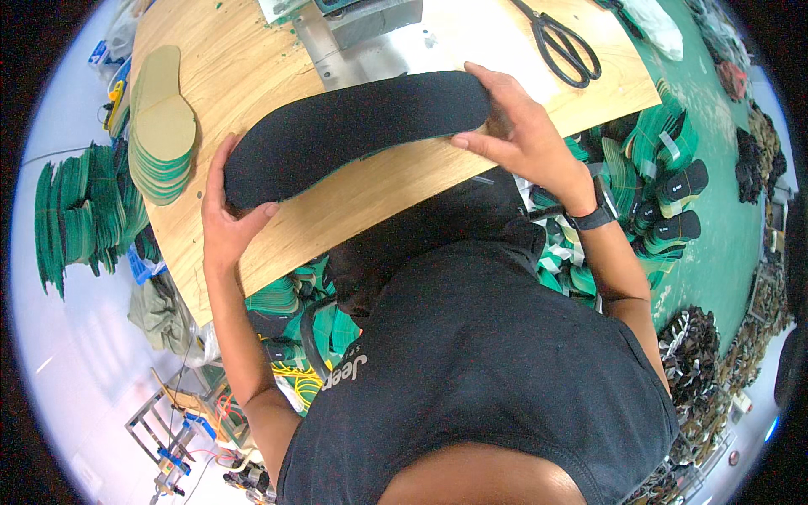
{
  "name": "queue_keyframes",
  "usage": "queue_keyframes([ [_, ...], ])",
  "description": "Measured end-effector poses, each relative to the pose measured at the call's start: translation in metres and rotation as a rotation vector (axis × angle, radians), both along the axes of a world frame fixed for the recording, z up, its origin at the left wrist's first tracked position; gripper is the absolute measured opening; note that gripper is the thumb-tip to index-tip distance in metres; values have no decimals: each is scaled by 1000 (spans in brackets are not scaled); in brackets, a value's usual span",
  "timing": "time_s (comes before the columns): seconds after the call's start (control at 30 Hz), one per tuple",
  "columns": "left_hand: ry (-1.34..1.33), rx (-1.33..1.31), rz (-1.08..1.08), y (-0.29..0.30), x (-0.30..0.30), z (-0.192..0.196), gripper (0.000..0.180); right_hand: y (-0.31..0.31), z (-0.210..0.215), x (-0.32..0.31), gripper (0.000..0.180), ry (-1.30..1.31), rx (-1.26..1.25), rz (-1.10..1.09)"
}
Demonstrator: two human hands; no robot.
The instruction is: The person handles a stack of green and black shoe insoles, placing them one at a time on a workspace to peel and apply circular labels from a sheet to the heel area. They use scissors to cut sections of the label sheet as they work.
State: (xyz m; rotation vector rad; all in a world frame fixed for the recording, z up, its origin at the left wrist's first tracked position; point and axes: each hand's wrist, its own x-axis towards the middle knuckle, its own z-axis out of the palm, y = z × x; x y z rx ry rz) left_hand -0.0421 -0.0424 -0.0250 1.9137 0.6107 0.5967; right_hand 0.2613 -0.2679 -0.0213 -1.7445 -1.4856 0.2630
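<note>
A black insole (353,126) with a thin green edge stretches between my two hands above the wooden table. My left hand (231,202) grips its left end, the thumb on the near edge and the fingers along the far side. At the other end my right hand (526,130) pinches the insole between thumb and fingers. The insole is held sideways with its black face up. Beyond it stands a grey metal machine (379,23) on a metal plate, partly hidden by the insole.
Tan-topped, green-edged insoles (164,126) lie stacked at the table's left. Black-handled scissors (566,46) rest at the far right. Green bundles (88,215) hang or stand on the left, and more insole bundles (665,194) pile up beyond the right edge. Dark scraps (690,345) heap on the floor.
</note>
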Motion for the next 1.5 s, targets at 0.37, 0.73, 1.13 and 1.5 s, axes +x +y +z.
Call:
queue_keyframes([
  [0.37,48,-12,-58,13,-8,-3,97,2,8,4,75,-83,-75,24],
  [0.73,184,273,29,2,7,10,115,23,6,19,73,-256,23,105],
  [1.13,179,360,15,25,-4,-5,98,35,7,20,72,-267,24,119],
  [1.5,208,352,104,14,2,-2,103,31,3,25,79,-203,-10,138],
])
